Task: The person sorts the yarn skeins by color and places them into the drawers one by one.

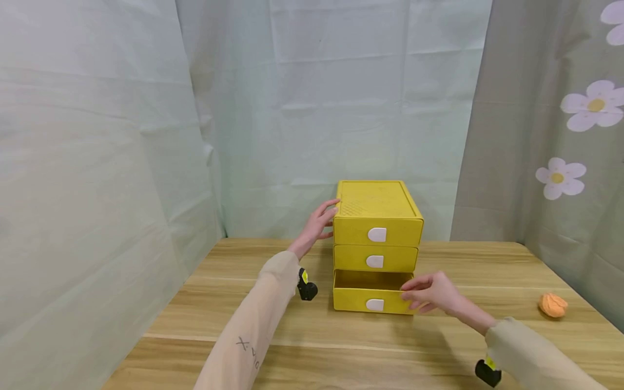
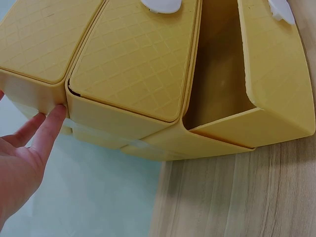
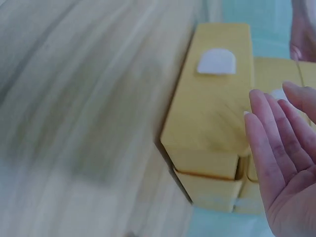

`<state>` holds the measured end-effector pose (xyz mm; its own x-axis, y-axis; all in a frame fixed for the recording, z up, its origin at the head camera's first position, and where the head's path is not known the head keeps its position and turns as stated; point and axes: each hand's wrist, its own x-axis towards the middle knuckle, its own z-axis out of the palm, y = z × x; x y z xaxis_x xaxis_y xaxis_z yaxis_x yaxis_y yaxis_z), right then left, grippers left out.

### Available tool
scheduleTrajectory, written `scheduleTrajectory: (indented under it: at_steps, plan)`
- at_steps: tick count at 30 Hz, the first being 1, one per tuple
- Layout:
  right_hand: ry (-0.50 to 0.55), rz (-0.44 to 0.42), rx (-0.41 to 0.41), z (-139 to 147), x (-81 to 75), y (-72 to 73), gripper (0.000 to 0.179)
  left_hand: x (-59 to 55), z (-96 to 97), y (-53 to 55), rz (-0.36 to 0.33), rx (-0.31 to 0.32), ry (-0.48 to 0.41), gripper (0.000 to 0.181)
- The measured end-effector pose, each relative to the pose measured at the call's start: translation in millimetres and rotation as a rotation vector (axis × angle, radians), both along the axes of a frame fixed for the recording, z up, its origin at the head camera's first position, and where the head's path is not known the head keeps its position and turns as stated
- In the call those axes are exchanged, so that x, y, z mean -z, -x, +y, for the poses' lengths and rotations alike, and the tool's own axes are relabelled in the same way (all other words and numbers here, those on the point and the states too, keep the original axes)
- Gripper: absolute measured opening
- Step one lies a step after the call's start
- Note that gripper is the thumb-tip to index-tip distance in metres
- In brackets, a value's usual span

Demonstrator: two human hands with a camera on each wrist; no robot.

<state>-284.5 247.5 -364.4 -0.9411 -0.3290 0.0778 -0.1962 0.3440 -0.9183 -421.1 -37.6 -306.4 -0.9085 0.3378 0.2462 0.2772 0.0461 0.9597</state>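
Observation:
A yellow cabinet (image 1: 375, 197) with three drawers and white tabs stands on the wooden table. Its bottom drawer (image 1: 353, 299) is pulled partway out, and the inside shows bare in the head view. My left hand (image 1: 316, 225) rests against the cabinet's left side near the top, its fingertips touching the edge of the yellow wall in the left wrist view. At the right front corner of the bottom drawer is my right hand (image 1: 436, 292). Its fingers (image 3: 276, 133) are nearly straight beside the drawer front (image 3: 210, 108) in the right wrist view.
An orange crumpled ball (image 1: 553, 305) lies on the table's right side. Behind the wooden table (image 1: 273, 346) hangs a pale curtain (image 1: 341, 108), and a grey one with flowers (image 1: 560, 178) closes the right side. The upper two drawers (image 1: 351, 257) are pushed in.

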Motion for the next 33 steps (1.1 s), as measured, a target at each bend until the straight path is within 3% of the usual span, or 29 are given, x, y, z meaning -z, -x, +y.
scheduleTrajectory:
  at_steps: [8,14,20,26,30,33]
  plan:
    - [0.007,0.049,0.046,28.4,-16.0,4.3,0.033,-0.3,-0.6,0.8,0.006,-0.008,-0.013,0.042]
    - [-0.006,0.089,0.133,51.6,-16.0,8.8,0.038,-1.4,-1.7,-0.3,-0.005,-0.005,-0.011,0.042]
    - [-0.012,0.078,0.218,72.1,-7.8,10.9,0.042,-13.9,-3.3,-15.5,-0.024,0.036,-0.009,0.045]
    - [0.000,0.057,0.241,90.7,-2.2,11.4,0.043,-21.7,-3.6,-26.7,-0.019,0.052,0.018,0.047]
    - [0.030,0.011,0.242,101.5,2.0,10.2,0.045,-18.6,-3.1,-21.7,-0.026,0.057,0.005,0.047]
    - [0.026,-0.010,0.217,106.6,5.0,9.7,0.045,-11.3,-2.4,-11.7,-0.032,0.039,-0.012,0.046]
